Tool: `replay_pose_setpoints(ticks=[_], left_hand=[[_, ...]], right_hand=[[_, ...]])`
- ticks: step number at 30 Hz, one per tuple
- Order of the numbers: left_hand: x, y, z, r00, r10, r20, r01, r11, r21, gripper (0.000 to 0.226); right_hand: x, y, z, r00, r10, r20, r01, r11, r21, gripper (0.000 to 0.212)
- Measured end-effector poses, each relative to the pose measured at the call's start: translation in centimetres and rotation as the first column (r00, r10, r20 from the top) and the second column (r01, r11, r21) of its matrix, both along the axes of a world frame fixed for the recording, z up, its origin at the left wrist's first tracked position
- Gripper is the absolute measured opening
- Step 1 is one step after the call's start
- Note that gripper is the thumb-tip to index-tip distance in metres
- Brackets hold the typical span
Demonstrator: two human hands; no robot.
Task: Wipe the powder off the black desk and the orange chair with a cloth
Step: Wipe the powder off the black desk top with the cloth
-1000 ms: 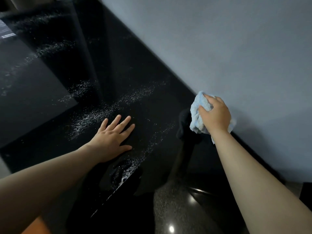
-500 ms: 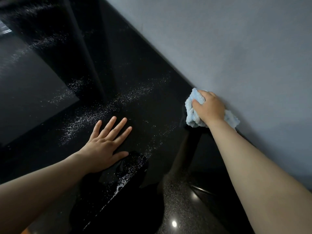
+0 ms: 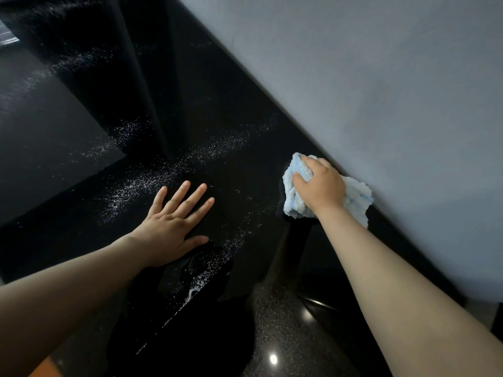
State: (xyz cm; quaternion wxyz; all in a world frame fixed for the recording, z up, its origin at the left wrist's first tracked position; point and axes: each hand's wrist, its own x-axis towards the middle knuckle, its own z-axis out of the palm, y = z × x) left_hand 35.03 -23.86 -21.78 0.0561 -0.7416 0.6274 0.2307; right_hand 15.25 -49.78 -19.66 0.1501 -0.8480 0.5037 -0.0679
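The glossy black desk point(image 3: 217, 110) fills the middle of the head view and runs along a grey wall. White powder point(image 3: 141, 186) lies in a diagonal streak across it, with more beside my left thumb. My right hand point(image 3: 319, 183) grips a bunched light blue cloth point(image 3: 356, 197) and presses it on the desk right at the wall. My left hand point(image 3: 174, 224) lies flat on the desk, fingers straight and spread, just below the powder streak. A small orange patch point(image 3: 45, 367), perhaps the chair, shows at the bottom left corner.
The grey wall point(image 3: 381, 91) borders the desk on the right. A dark speckled floor point(image 3: 277, 322) with a light reflection shows below the desk's near edge. A dull dark panel point(image 3: 40, 131) lies at the left.
My right hand with the cloth has moved from just off the desk to the desk's back edge at the wall. My left hand stays flat in place.
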Motion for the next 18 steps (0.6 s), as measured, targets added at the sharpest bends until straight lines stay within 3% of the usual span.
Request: replay_pose_setpoints(ticks=[18], left_hand=[[-0.5, -0.2, 0.7, 0.999, 0.008, 0.048, -0.009, 1.0, 0.022, 0.079]], right_hand=[[0.6, 8.6, -0.2, 0.998, 0.066, -0.011, -0.066, 0.998, 0.009, 0.049]])
